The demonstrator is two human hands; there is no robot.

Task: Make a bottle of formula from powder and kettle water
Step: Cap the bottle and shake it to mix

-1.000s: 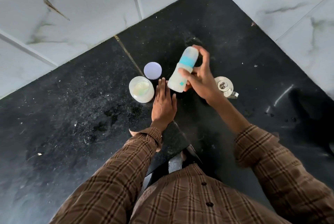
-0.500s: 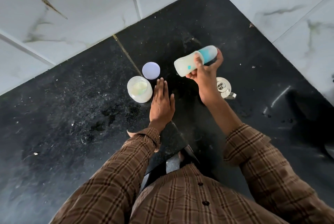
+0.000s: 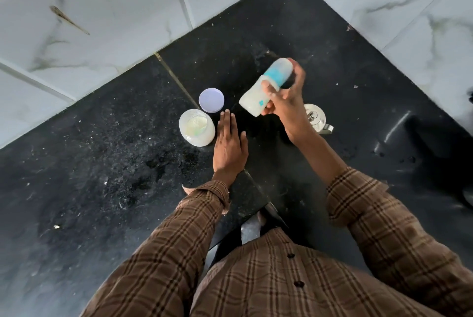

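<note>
My right hand (image 3: 282, 98) is shut on a milky baby bottle (image 3: 263, 87) with a blue collar and clear cap, held tilted above the black counter, cap end up and to the right. My left hand (image 3: 229, 144) lies flat and open on the counter (image 3: 102, 163), holding nothing. Just left of its fingers stands an open white powder tub (image 3: 196, 130) with pale powder inside. The tub's round lilac lid (image 3: 211, 100) lies beside it, farther back. A small steel kettle (image 3: 315, 117) sits behind my right wrist, partly hidden.
White marble-look wall tiles (image 3: 102, 22) close the counter at the back and on the right, forming a corner. The counter's near corner edge (image 3: 266, 204) ends in front of my body. Dust and specks cover the left part of the counter.
My right hand has swung the bottle: upright a second ago, nearly horizontal half a second ago, now slanted with the cap up to the right. The left hand has stayed flat.
</note>
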